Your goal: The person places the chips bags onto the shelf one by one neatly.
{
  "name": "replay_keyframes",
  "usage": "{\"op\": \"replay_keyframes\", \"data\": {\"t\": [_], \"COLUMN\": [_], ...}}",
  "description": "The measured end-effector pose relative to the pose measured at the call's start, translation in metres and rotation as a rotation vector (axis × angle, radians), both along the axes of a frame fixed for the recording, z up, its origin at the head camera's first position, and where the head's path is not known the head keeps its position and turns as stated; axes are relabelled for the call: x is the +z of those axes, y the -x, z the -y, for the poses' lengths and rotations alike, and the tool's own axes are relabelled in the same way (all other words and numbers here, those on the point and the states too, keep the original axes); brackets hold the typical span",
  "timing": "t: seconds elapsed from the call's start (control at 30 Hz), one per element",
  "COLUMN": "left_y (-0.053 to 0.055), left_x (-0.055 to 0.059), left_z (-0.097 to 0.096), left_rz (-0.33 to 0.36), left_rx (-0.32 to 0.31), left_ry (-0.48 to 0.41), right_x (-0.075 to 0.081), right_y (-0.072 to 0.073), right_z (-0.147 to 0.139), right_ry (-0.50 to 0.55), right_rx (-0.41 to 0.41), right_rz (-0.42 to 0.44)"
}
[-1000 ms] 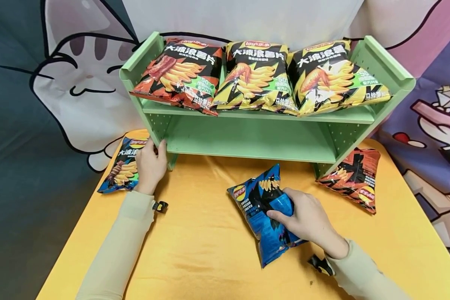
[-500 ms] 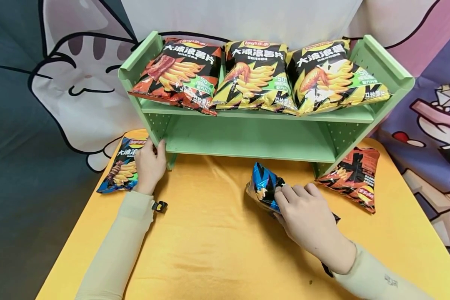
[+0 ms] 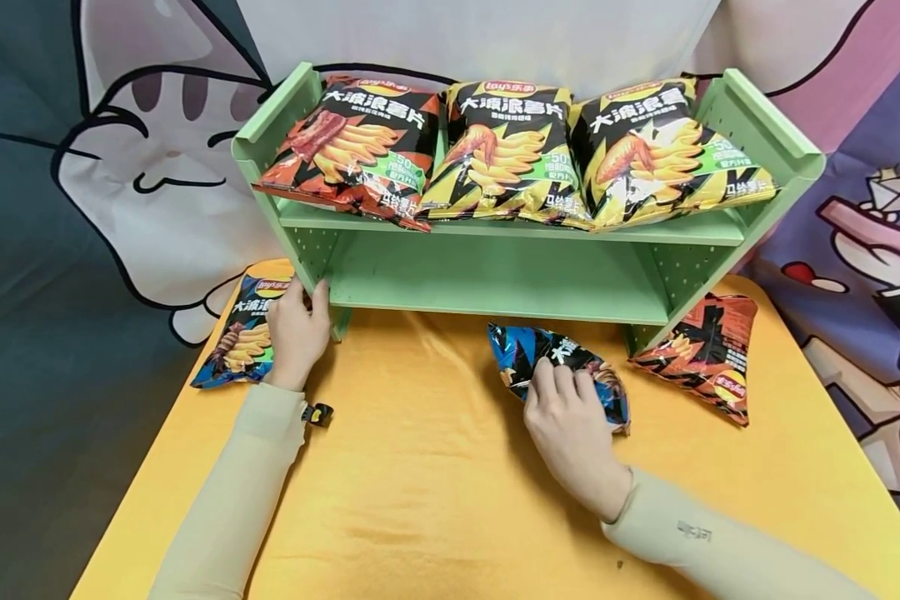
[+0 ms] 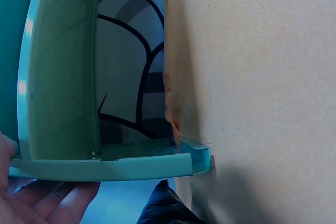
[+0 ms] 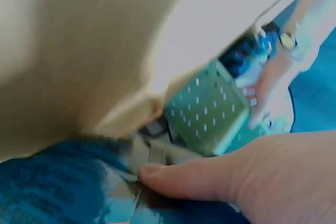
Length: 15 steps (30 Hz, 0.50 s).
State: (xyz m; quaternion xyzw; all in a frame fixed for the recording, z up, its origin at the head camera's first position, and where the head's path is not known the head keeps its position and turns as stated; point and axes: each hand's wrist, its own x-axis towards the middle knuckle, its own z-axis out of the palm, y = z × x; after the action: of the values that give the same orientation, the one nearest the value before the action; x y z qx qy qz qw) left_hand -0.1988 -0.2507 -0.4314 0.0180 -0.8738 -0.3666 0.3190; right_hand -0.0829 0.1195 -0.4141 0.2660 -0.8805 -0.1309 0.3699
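Observation:
In the head view my right hand (image 3: 573,437) grips a blue bag of potato chips (image 3: 516,348) from above, just in front of the green shelf rack (image 3: 495,271). The bag is tilted, its black front partly showing behind the knuckles. The right wrist view has my thumb (image 5: 194,179) pressed across the bag's blue wrapper. My left hand (image 3: 298,337) holds the rack's left side panel low down, thumb on the front edge. Seen from the left wrist, the fingers (image 4: 73,205) curl behind that panel. Another blue chip bag (image 3: 243,333) lies beside the left hand.
On the rack's upper tier stand a red chip bag (image 3: 356,150) and two yellow-black ones, (image 3: 506,158) leaning back. A red bag (image 3: 708,358) lies on the yellow tablecloth (image 3: 405,500) by the rack's right foot. Cartoon-printed fabric (image 3: 172,200) hangs behind.
My right hand has turned over the blue chip bag, bringing its front into view, and has shifted slightly left. The left hand stays on the rack.

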Motion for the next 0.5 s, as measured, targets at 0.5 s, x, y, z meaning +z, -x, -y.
{"op": "replay_keyframes", "data": {"t": [0.5], "left_y": [0.001], "left_x": [0.000], "left_z": [0.001], "left_rz": [-0.009], "left_rx": [0.001], "left_ry": [0.014], "right_x": [-0.023], "right_y": [-0.032], "right_z": [0.025], "right_ry": [-0.092], "right_rx": [0.004], "right_rz": [0.231]}}
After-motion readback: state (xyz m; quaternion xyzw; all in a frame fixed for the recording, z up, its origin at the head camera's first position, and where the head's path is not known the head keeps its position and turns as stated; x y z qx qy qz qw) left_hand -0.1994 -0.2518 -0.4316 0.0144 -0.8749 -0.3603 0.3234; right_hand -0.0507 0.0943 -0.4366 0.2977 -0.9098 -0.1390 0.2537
